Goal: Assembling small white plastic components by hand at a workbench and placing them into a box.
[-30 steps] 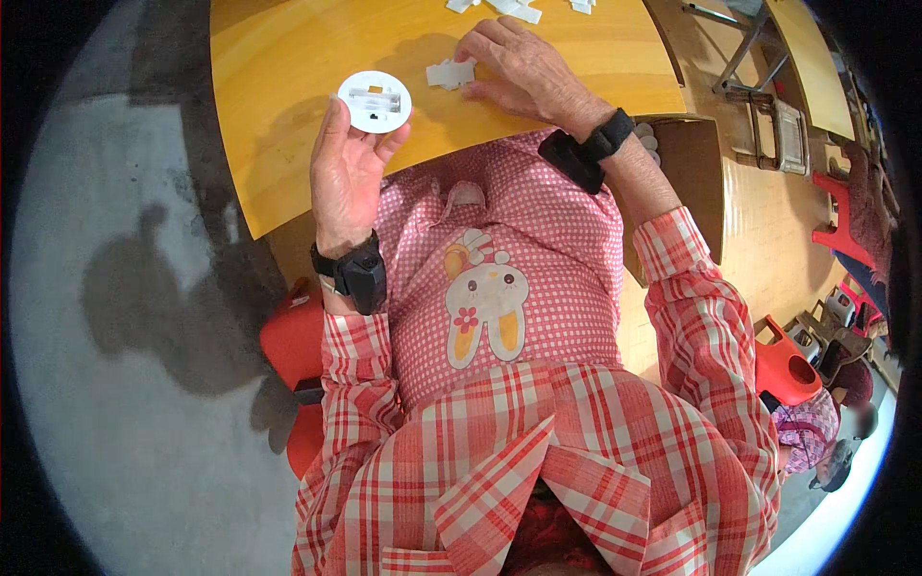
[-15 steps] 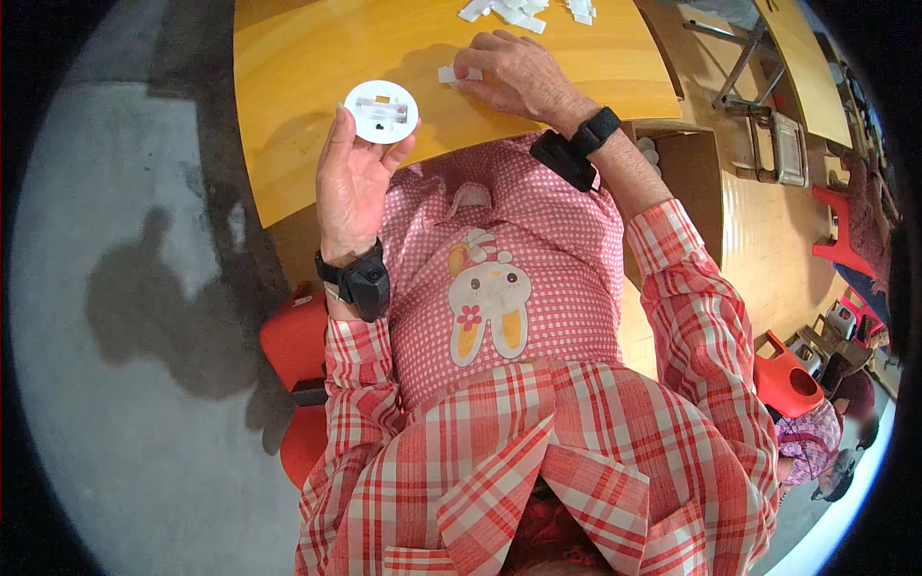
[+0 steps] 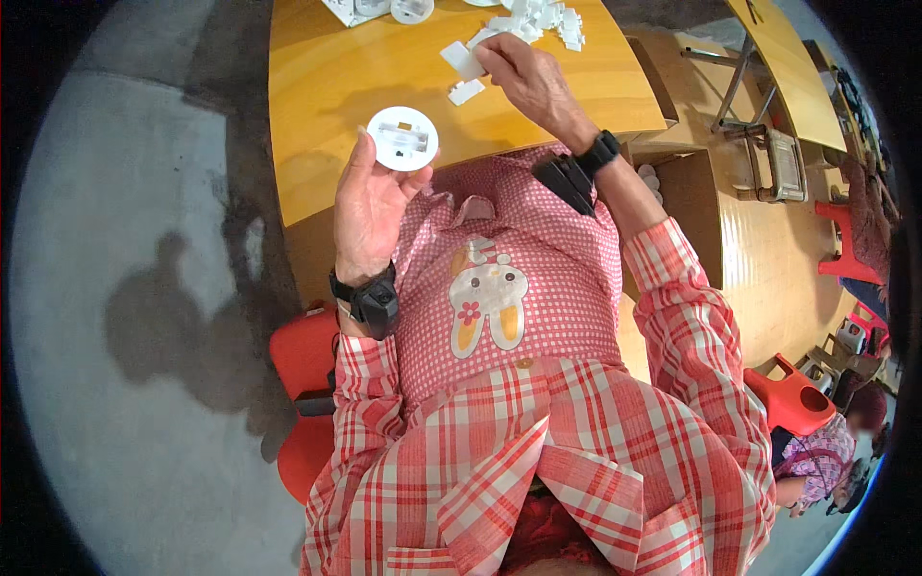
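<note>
So the white disc [image 3: 402, 138] is being held up over the near left part of the yellow table [image 3: 322, 115], its slotted face turned up. Its rim is clamped between the thumb and fingers of the left hand [image 3: 376, 206]. A flat white cover [image 3: 459, 59] is pinched in the right hand [image 3: 534, 84], fingers closed on its right edge. A loose tab [image 3: 467, 92] is seen just on the near side of that; whether they're touching can't be told. Farther off, a messy pile [image 3: 538, 19] of white bits is spread, with a second disc [image 3: 412, 10] left of it.
</note>
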